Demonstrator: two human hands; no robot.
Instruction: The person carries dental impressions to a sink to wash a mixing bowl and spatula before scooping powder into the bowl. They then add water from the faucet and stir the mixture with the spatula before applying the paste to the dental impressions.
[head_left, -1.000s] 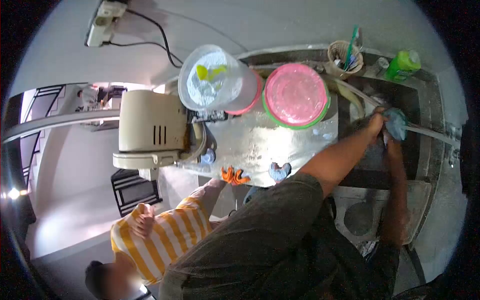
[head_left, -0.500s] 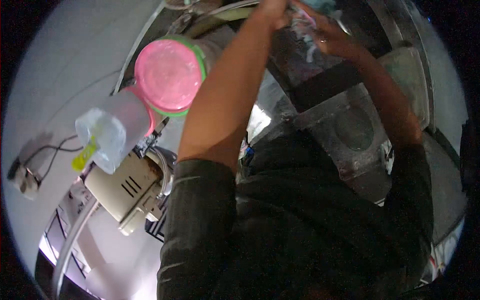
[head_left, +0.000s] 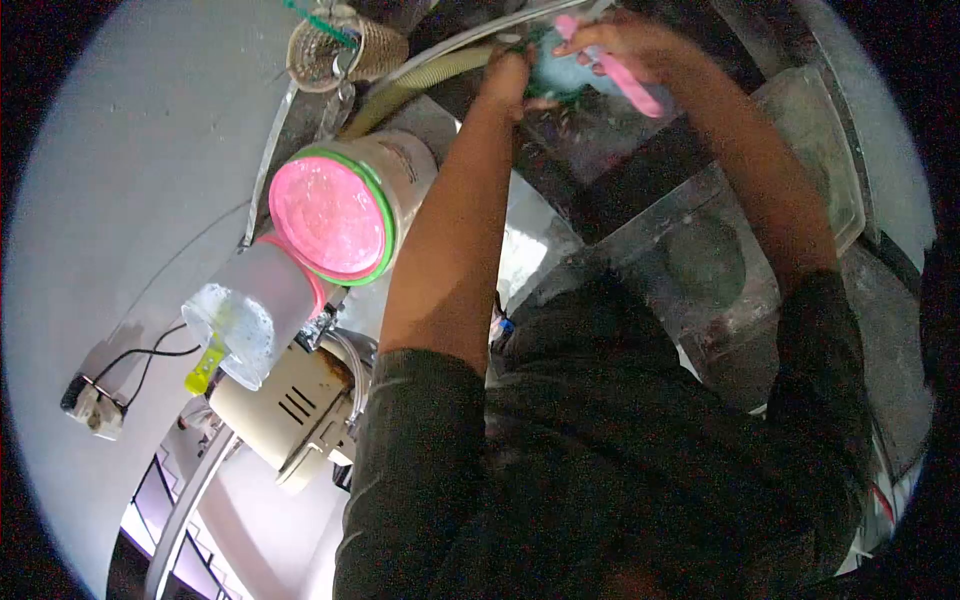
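Observation:
My left hand (head_left: 510, 82) is at the top of the head view, its fingers curled at the edge of a blurred light-blue and green item (head_left: 565, 68) whose kind I cannot tell. Just right of it, my right hand (head_left: 625, 45) is closed around a long pink handle (head_left: 632, 85). That handle slants down to the right across the blue item. Beneath both hands lies a dark, wet-looking surface (head_left: 610, 130).
At left stand a clear tub with a pink lid (head_left: 330, 215) and a translucent container (head_left: 245, 320) holding a yellow-green handle. A woven basket (head_left: 375, 52), ribbed hose (head_left: 430, 85) and cream appliance (head_left: 285, 400) are nearby. A translucent lid (head_left: 815, 150) sits at right.
The pink handle now shows in my right hand, and the light-blue item is between my hands where a whitish bundle was. My left hand has moved left and down; the view has shifted.

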